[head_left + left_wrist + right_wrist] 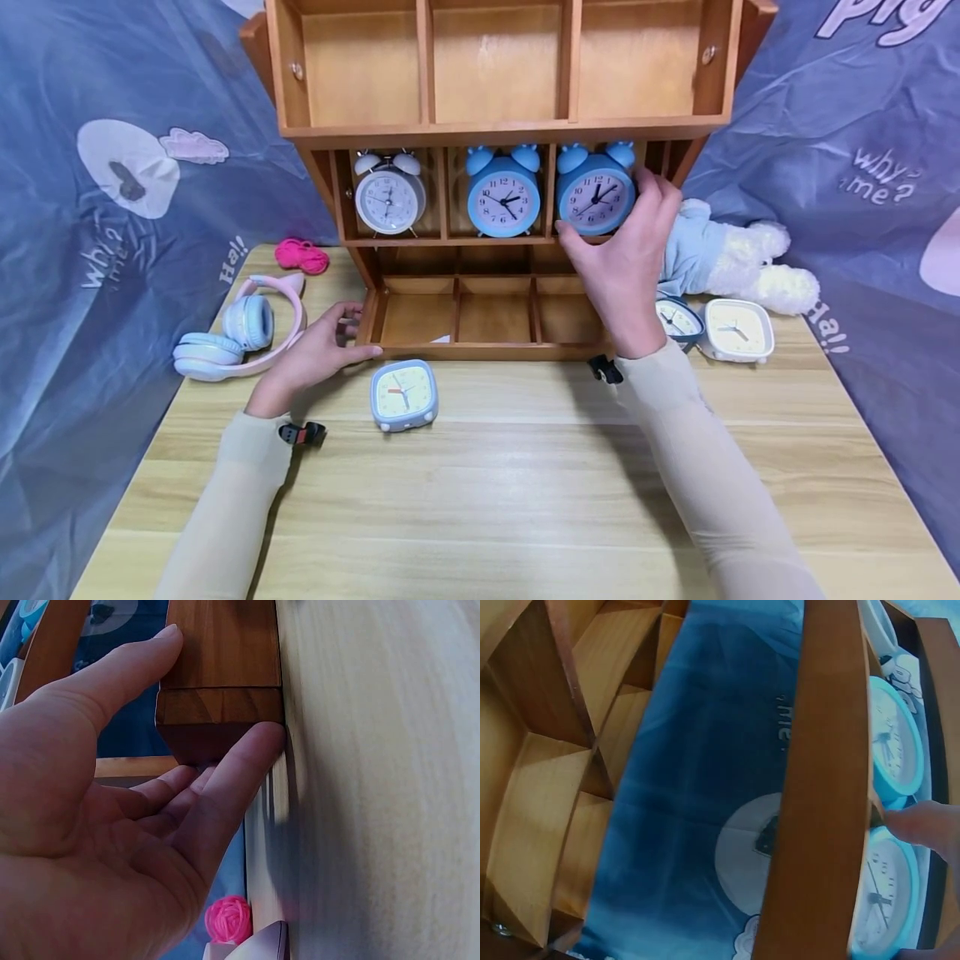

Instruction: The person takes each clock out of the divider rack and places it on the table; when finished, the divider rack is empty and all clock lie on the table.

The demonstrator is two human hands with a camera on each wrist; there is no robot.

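Note:
My right hand (630, 254) grips a blue twin-bell alarm clock (600, 200) in the right compartment of the wooden shelf's middle tier, thumb at its lower left and fingers along its right side. In the right wrist view, the thumb (922, 825) lies between this clock (885, 892) and its neighbour. A matching blue clock (504, 200) stands in the middle compartment, and a white twin-bell clock (390, 200) in the left one. My left hand (318, 350) holds the lower left corner of the wooden shelf (221, 705), thumb on the front and fingers around the end.
A square blue clock (405, 396) lies before the shelf. Headphones (247, 325) and pink yarn (302, 256) are at the left. On the right are a dark blue clock (678, 318), a square white clock (738, 331) and a white plush toy (738, 258).

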